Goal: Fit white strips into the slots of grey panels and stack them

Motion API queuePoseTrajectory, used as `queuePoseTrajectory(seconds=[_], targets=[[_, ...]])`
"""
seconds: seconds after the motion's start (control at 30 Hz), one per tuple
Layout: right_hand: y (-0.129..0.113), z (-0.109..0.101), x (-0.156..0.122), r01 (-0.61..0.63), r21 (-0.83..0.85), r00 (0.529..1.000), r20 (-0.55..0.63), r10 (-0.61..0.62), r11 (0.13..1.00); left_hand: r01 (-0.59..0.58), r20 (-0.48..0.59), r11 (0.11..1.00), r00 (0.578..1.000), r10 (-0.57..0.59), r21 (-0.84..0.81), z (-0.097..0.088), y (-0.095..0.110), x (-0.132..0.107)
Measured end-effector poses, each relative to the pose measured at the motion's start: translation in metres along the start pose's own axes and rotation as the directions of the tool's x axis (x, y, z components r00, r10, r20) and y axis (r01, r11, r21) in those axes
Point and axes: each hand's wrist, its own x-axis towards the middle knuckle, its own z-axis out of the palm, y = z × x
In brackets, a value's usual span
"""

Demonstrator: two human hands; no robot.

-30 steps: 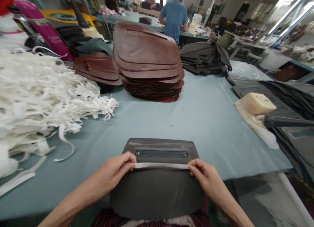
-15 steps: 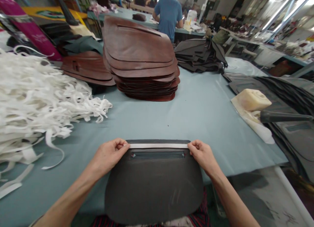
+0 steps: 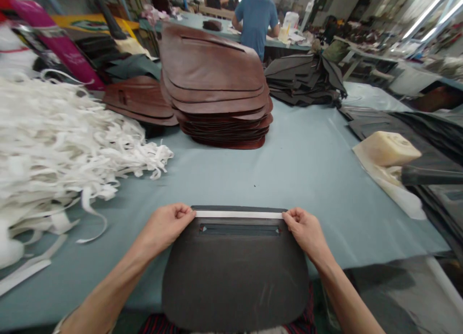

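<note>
A dark grey leather panel (image 3: 235, 276) with rounded lower corners lies at the table's near edge, its lower part over my lap. A slot (image 3: 240, 230) with a zipper-like opening crosses it near the top. Just above that slot a white strip (image 3: 238, 214) runs straight along the panel's upper edge. My left hand (image 3: 170, 225) pinches the strip's left end against the panel, fingers curled. At the right end, my right hand (image 3: 306, 230) pinches it the same way between thumb and fingers.
A heap of white strips (image 3: 72, 146) covers the table's left side. Brown leather panels (image 3: 217, 88) are stacked ahead, with dark pieces (image 3: 307, 78) beyond. To the right sit a yellowish block (image 3: 390, 148) and a dark rod (image 3: 430, 175). Another person (image 3: 256, 20) stands at a far table.
The whole view has shifted slightly, so things appear a little further right. Both hands keep their pinch on the strip, which lies in the same place on the panel.
</note>
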Motion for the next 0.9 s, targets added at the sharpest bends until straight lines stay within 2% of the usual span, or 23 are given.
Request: queuePoseTrajectory(seconds=[0.17, 0.37, 0.53, 0.9], targets=[[0.004, -0.001, 0.003, -0.025, 0.007, 0.999, 0.022, 0.025, 1.0, -0.029, -0.062, 0.999, 0.998, 0.028, -0.022, 0.002, 0.004, -0.001], [0.002, -0.002, 0.002, -0.005, 0.039, 0.999, 0.04, 0.003, 0.999, -0.001, -0.113, 0.999, 0.994, -0.004, -0.044, 0.005, 0.0, 0.001], [0.002, 0.0, 0.002, -0.033, -0.006, 0.999, 0.001, 0.033, 0.999, 0.032, -0.094, 0.999, 0.995, -0.035, -0.038, 0.005, 0.003, -0.001], [-0.008, 0.002, -0.001, -0.049, -0.028, 0.997, -0.068, 0.047, 0.998, 0.079, -0.062, 0.981, 0.996, -0.069, 0.177, 0.003, 0.014, -0.002]])
